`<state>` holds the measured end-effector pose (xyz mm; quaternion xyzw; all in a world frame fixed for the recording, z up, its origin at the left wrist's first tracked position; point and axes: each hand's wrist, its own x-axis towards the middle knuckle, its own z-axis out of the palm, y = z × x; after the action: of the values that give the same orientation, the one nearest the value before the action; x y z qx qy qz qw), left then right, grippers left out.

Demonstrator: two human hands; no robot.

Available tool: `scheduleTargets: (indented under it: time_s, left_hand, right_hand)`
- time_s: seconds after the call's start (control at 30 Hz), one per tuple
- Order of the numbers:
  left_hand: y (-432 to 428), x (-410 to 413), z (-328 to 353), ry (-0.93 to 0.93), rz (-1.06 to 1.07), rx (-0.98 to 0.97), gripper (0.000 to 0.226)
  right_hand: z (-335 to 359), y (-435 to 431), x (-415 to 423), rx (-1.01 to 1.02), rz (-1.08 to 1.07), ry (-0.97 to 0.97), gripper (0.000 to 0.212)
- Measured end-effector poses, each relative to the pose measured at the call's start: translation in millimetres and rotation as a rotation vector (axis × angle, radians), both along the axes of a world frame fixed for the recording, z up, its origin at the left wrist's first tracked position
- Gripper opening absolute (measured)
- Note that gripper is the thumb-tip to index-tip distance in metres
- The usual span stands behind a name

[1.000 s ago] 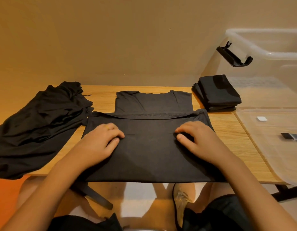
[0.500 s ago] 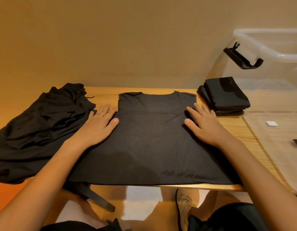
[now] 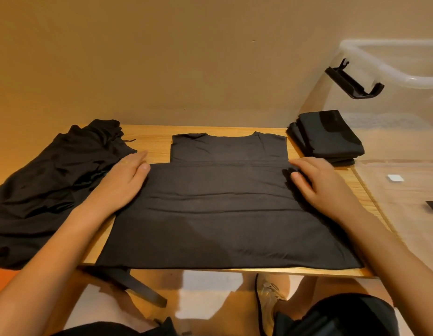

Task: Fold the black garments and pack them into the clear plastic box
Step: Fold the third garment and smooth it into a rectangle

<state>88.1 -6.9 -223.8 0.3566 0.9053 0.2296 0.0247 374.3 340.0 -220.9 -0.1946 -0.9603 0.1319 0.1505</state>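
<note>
Roughly midway: our left hand [image 3: 123, 183] and right hand [image 3: 324, 185] press flat, fingers straight, on the half-folded garment [image 3: 222, 209] at centre frame. A folded stack [image 3: 329, 137] sits upper right by the clear plastic box [image 3: 390, 69]; an unfolded pile [image 3: 53, 185] waits left.

both hands [image 3: 123, 183] flat — fingers straight, apart

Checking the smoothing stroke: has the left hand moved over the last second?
Yes. The left hand slid outward to the left, from well inside the folded garment to its left edge, closer to the unfolded pile.
</note>
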Motion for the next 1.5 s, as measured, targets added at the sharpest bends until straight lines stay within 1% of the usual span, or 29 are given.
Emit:
scheduleTargets:
  time_s: [0.03, 0.1, 0.17, 0.23, 0.33, 0.43, 0.5, 0.57, 0.63, 0.73, 0.77, 0.83, 0.9, 0.97, 1.03, 1.1, 1.17, 1.27, 1.37, 1.43, 1.5]
  left_hand:
    - [-3, -2, 3, 0.042, 0.042, 0.032, 0.051]
    - [-6, -10, 6, 0.094, 0.106, -0.029, 0.047]
    - [-6, -16, 7, 0.104, 0.131, -0.142, 0.044]
    - [-5, -19, 7, 0.116, 0.13, -0.177, 0.038]
    - [-2, -18, 10, 0.11, 0.121, -0.124, 0.023]
    - [-1, -17, 8, 0.105, 0.096, -0.097, 0.008]
    - [0, -15, 8, 0.109, 0.087, -0.087, 0.003]
    - [-1, -13, 13, 0.088, 0.071, -0.038, 0.003]
    - [-3, -9, 19, 0.042, 0.036, 0.014, 0.003]
    - [-8, -5, 20, 0.011, 0.042, 0.098, 0.004]
    - [-10, -4, 19, -0.024, 0.081, 0.173, 0.008]
    - [-10, -1, 20, -0.165, 0.165, 0.372, 0.017]
    - [-8, 1, 21, -0.294, 0.206, 0.528, 0.023]
    - [-6, -1, 23, -0.364, 0.201, 0.616, 0.024]
    - [-3, -6, 24, -0.442, 0.163, 0.671, 0.018]
    - [1, -12, 25, -0.498, 0.127, 0.687, 0.015]
    - [10, -18, 27, -0.506, 0.112, 0.661, 0.022]
    - [25, -28, 31, -0.47, 0.111, 0.628, 0.028]
    - [40, -46, 35, -0.426, 0.121, 0.6, 0.027]
    - [48, -59, 37, -0.416, 0.123, 0.579, 0.028]
    - [55, -70, 41, -0.409, 0.11, 0.567, 0.029]
  right_hand:
    - [3, 2, 0, 0.015, -0.038, 0.025, 0.043]
    - [9, 8, -6, 0.003, -0.125, -0.002, 0.042]
    - [18, 14, -18, -0.025, -0.221, -0.119, 0.044]
    - [25, 16, -29, -0.011, -0.275, -0.272, 0.048]
    - [26, 16, -38, 0.081, -0.25, -0.384, 0.043]
    - [23, 16, -40, 0.09, -0.248, -0.375, 0.035]
    - [22, 17, -41, 0.079, -0.252, -0.38, 0.032]
    - [22, 18, -40, 0.102, -0.236, -0.392, 0.031]
    - [22, 16, -36, 0.112, -0.209, -0.342, 0.03]
    - [23, 9, -31, 0.073, -0.212, -0.193, 0.024]
    - [25, 7, -31, 0.029, -0.233, -0.165, 0.023]
    - [31, 4, -31, -0.087, -0.273, -0.139, 0.021]
    - [37, 4, -28, -0.198, -0.257, -0.056, 0.016]
    - [42, 4, -25, -0.3, -0.202, 0.08, 0.012]
    - [49, 6, -27, -0.393, -0.143, 0.169, 0.01]
    - [55, 10, -32, -0.455, -0.088, 0.217, 0.009]
    - [60, 17, -39, -0.472, -0.046, 0.218, 0.011]
    - [64, 32, -53, -0.348, -0.037, 0.188, 0.019]
    - [68, 50, -68, -0.227, -0.061, 0.09, 0.025]
    - [70, 62, -77, -0.2, -0.076, 0.037, 0.026]
    - [68, 73, -88, -0.183, -0.085, 0.025, 0.027]
